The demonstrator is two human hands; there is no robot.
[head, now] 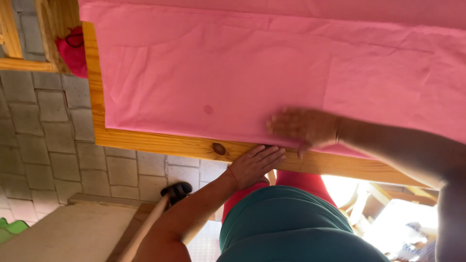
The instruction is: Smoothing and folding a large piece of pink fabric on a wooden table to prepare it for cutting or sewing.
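A person's left hand (253,166) rests open on the wooden table (160,143) edge; the blurred right hand (303,127), apparently flat, smooths pink cloth (233,73), which could bunch if dragged.

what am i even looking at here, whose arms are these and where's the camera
There is no machine here. One camera sits on a person's head and looks down, so both arms belong to the wearer. A pink cloth is spread over a wooden table. The left hand rests flat on the table's bare front edge, next to a dark knot in the wood. The right hand, blurred, lies open on the cloth near its hem. Neither hand grips anything. Below you see the person's green top and a paved floor. A pale stick with a dark end stands beside the person.
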